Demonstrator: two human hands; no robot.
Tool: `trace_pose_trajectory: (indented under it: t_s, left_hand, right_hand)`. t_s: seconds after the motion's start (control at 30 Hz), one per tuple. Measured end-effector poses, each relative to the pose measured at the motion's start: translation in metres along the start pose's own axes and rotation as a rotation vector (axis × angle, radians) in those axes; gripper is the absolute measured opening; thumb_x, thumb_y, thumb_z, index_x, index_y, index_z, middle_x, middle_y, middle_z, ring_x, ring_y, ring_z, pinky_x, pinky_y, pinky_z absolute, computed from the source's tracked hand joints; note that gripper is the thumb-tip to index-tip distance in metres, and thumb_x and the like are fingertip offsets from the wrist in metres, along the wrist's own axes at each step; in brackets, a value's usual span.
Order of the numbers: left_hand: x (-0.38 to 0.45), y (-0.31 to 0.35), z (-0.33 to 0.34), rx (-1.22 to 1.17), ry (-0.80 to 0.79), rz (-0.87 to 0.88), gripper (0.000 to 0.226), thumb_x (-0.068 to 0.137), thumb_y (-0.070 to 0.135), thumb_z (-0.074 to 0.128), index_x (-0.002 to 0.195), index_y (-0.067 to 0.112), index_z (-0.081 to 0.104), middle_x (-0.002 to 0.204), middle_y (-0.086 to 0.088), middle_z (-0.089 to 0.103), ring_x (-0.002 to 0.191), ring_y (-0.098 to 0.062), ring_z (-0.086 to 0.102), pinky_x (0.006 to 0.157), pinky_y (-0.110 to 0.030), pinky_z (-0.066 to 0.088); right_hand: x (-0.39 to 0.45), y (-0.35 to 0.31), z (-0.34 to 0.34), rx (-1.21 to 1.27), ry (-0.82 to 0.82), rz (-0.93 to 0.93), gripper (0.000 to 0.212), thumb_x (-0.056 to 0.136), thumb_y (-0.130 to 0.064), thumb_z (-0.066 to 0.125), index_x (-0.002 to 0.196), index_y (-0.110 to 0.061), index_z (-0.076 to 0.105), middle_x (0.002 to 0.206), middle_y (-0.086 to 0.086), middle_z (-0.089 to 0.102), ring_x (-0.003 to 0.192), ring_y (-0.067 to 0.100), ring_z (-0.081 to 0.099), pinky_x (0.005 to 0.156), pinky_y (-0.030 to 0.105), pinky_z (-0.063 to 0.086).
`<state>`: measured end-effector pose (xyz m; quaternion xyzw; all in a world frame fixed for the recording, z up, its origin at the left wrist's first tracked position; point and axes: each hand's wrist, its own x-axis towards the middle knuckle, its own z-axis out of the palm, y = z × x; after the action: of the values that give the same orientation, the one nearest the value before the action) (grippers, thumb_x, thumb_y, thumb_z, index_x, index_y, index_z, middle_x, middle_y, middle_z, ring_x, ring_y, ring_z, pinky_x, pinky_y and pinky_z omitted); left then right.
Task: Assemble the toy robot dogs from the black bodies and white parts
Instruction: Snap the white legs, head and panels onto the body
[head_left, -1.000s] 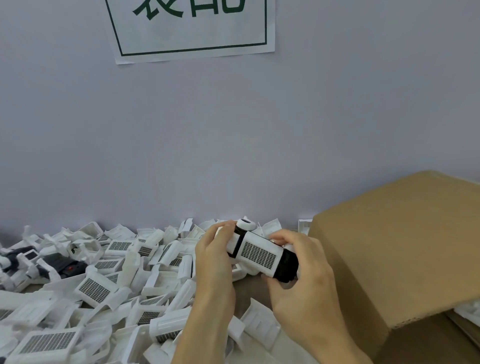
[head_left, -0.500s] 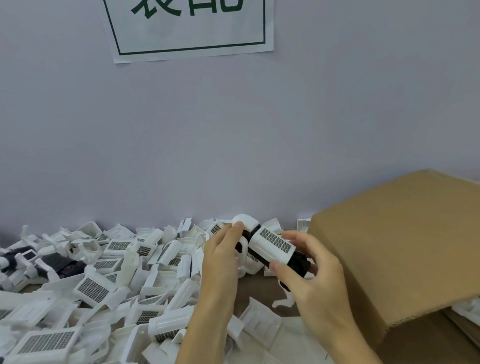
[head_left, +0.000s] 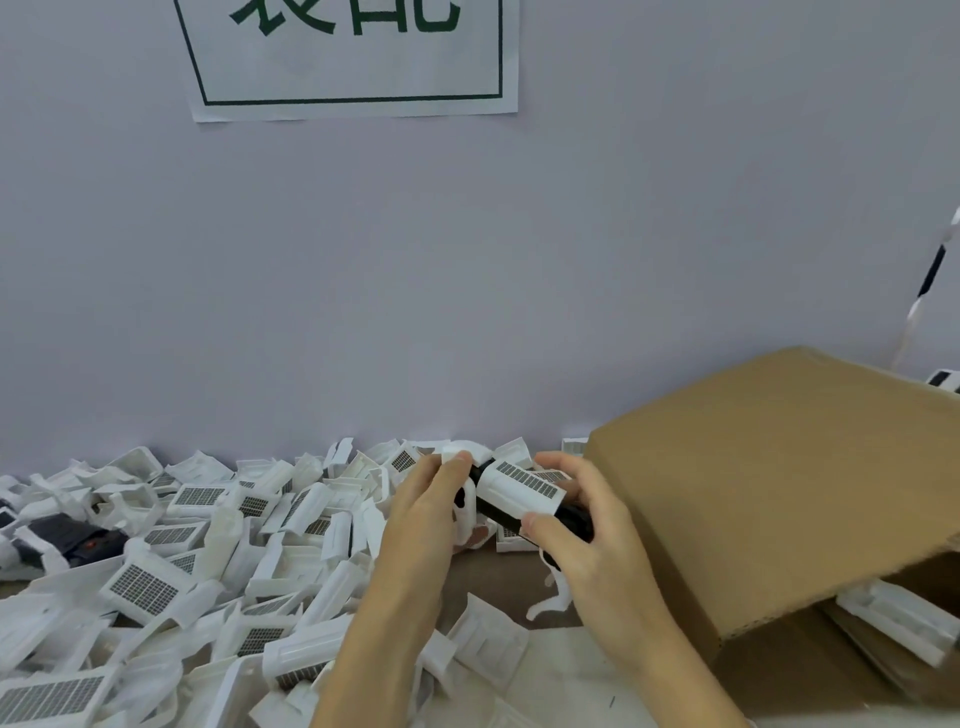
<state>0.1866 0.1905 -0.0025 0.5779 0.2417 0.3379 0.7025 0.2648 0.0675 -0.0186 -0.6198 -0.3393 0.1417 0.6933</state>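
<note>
A partly built toy dog (head_left: 519, 491), a black body wearing a white cover with a grey grid panel, is held above the table between both hands. My left hand (head_left: 431, 512) grips its left, white end. My right hand (head_left: 582, 525) curls round its black right end, thumb on the cover's lower edge. A heap of loose white parts (head_left: 208, 561) with grid panels fills the table to the left. A bare black body (head_left: 67, 535) lies among them at the far left.
A large brown cardboard box (head_left: 779, 467) stands right beside my right hand. White parts (head_left: 904, 618) lie under its raised front edge. A lilac wall with a paper sign (head_left: 353, 57) rises just behind the heap.
The dog has been lifted slightly and turned so the grid panel faces up. My right hand shifted its hold toward the black end, and the view tilted a little.
</note>
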Motion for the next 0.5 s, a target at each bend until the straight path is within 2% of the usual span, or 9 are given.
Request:
trace_pose_trajectory:
  t_s: [0.07,0.13,0.2,0.27,0.33,0.4,0.47,0.5]
  left_hand:
    - [0.001,0.001,0.000,-0.079,0.022,-0.011,0.020,0.098,0.027,0.060,0.084,0.022,0.072,0.102,-0.013,0.073,0.092,-0.027,0.072,0.076,-0.043,0.062]
    - [0.002,0.002,-0.002,-0.115,0.078,-0.021,0.016,0.098,0.028,0.060,0.091,0.019,0.071,0.094,-0.007,0.071,0.078,-0.018,0.071,0.061,-0.037,0.061]
    - [0.004,0.004,-0.004,-0.126,0.125,-0.026,0.014,0.099,0.029,0.060,0.098,0.018,0.069,0.093,-0.005,0.068,0.066,-0.013,0.069,0.050,-0.029,0.055]
    - [0.004,0.005,-0.005,-0.102,0.127,-0.035,0.016,0.098,0.032,0.062,0.103,0.018,0.068,0.097,-0.006,0.069,0.066,-0.013,0.071,0.049,-0.027,0.055]
    - [0.004,0.003,-0.005,-0.044,0.115,-0.043,0.022,0.095,0.038,0.067,0.106,0.020,0.069,0.103,-0.006,0.069,0.078,-0.018,0.072,0.054,-0.031,0.058]
    - [0.005,0.000,-0.007,0.048,0.086,-0.020,0.030,0.088,0.049,0.073,0.108,0.026,0.069,0.102,0.001,0.068,0.089,-0.015,0.070,0.064,-0.037,0.062]
    - [0.003,0.001,-0.008,0.195,0.018,0.034,0.039,0.084,0.061,0.069,0.113,0.036,0.068,0.100,0.014,0.067,0.095,-0.003,0.064,0.073,-0.030,0.055]
    - [0.002,0.002,-0.007,0.235,-0.018,0.061,0.039,0.085,0.064,0.064,0.114,0.037,0.068,0.096,0.018,0.068,0.095,0.002,0.062,0.070,-0.023,0.051]
  right_hand:
    - [0.000,-0.004,0.000,-0.058,-0.038,0.021,0.044,0.080,-0.023,0.066,0.122,-0.035,0.058,0.111,-0.006,0.068,0.094,0.007,0.067,0.080,0.028,0.059]
    - [-0.001,-0.007,-0.001,-0.212,-0.070,0.013,0.042,0.084,-0.023,0.067,0.123,-0.036,0.057,0.118,-0.009,0.064,0.103,0.006,0.064,0.090,0.036,0.057]
    - [-0.003,-0.011,-0.002,-0.481,-0.074,-0.047,0.047,0.084,-0.030,0.068,0.130,-0.035,0.055,0.123,-0.013,0.057,0.116,0.007,0.056,0.099,0.032,0.049]
    - [-0.006,-0.014,0.000,-0.706,-0.077,-0.091,0.056,0.086,-0.034,0.067,0.139,-0.035,0.049,0.124,-0.014,0.051,0.119,0.009,0.052,0.101,0.031,0.047]
    - [-0.012,-0.012,0.003,-0.856,-0.084,-0.090,0.050,0.092,-0.034,0.062,0.139,-0.035,0.046,0.123,-0.011,0.053,0.115,0.013,0.054,0.098,0.036,0.050]
    - [-0.018,-0.010,0.004,-0.958,-0.102,-0.061,0.037,0.096,-0.034,0.056,0.132,-0.031,0.049,0.117,-0.007,0.057,0.109,0.017,0.057,0.092,0.038,0.051]
    - [-0.023,-0.009,0.001,-0.894,-0.079,-0.024,0.020,0.096,-0.030,0.057,0.116,-0.027,0.057,0.103,-0.005,0.064,0.093,0.014,0.061,0.080,0.034,0.054]
    - [-0.024,-0.009,-0.002,-0.812,-0.049,-0.009,0.010,0.095,-0.028,0.058,0.105,-0.025,0.060,0.091,-0.005,0.066,0.080,0.009,0.061,0.070,0.029,0.054]
